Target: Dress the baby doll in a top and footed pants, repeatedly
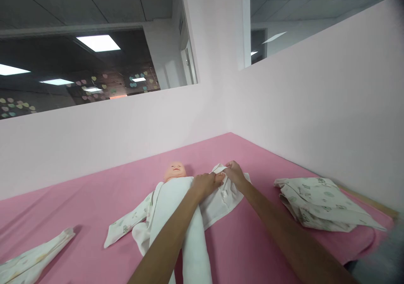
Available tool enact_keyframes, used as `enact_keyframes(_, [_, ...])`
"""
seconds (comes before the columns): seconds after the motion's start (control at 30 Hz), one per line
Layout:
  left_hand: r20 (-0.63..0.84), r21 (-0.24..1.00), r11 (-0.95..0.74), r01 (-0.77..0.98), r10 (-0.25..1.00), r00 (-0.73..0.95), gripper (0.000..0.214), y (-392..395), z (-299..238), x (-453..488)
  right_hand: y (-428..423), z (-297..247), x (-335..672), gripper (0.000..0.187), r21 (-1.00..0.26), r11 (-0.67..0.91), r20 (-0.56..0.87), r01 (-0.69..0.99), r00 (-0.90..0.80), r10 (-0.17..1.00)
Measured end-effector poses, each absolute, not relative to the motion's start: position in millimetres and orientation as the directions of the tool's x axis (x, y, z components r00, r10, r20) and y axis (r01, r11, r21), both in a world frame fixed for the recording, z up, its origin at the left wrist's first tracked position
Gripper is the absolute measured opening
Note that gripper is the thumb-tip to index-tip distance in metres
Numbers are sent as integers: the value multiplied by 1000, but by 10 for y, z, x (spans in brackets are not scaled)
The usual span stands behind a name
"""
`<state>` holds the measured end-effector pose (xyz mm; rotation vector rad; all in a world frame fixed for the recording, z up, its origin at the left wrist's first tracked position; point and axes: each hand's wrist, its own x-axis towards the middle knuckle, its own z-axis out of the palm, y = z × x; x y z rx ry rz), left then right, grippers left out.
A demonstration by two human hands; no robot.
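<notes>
A baby doll (176, 169) lies on its back, white cloth (172, 195) covering its body and legs. One patterned sleeve (131, 220) of a baby garment stretches out to the left. To the right of the doll, the white inside of the garment (221, 208) is spread over the bed. My left hand (206, 185) is closed on this fabric close to the doll's side; whether the doll's arm is under those fingers is hidden. Pinched in my right hand (235, 173) is the bunched upper edge of the same garment, just beyond the left fingertips.
A pink sheet (126, 174) covers the bed, which meets white walls (214, 107) at the back and right. Folded patterned baby clothes (322, 204) lie at the right. Another patterned cloth piece (38, 254) lies at the front left. Windows are above.
</notes>
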<state>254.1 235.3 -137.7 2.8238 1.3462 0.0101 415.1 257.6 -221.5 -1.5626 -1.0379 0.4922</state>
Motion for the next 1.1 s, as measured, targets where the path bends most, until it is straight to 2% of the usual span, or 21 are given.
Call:
enact_keyframes(0.13, [-2,-5,-605,796,796,605,42,2387,-1410,2540,2445,-2054,4004,24,-889,71,321,452,506,801])
enact_keyframes(0.27, [-2,-21,-612,791,791,612,45,2459,-1441,2512,2307,-1943,3815,18,-814,152,436,561,417,797])
enact_keyframes(0.5, [-21,-81,-690,719,723,691,30,2507,-1455,2466,2245,-1938,3630,22,-716,261,520,648,244,818])
enact_keyframes(0.67, [-19,-88,-717,691,695,719,23,2457,-1356,2287,2224,-1973,3555,20,-723,304,512,621,186,838])
enact_keyframes(0.87, [38,-85,-704,705,704,709,30,2362,-1258,1930,2197,-1995,3409,13,-798,306,460,520,196,866])
enact_keyframes(0.97, [37,-87,-687,721,721,691,19,2356,-1231,1899,2217,-1951,3280,17,-848,333,436,412,186,881])
enact_keyframes(1.1, [75,-60,-641,765,762,644,14,2392,-1211,1900,2202,-1903,3172,31,-874,390,432,290,96,897])
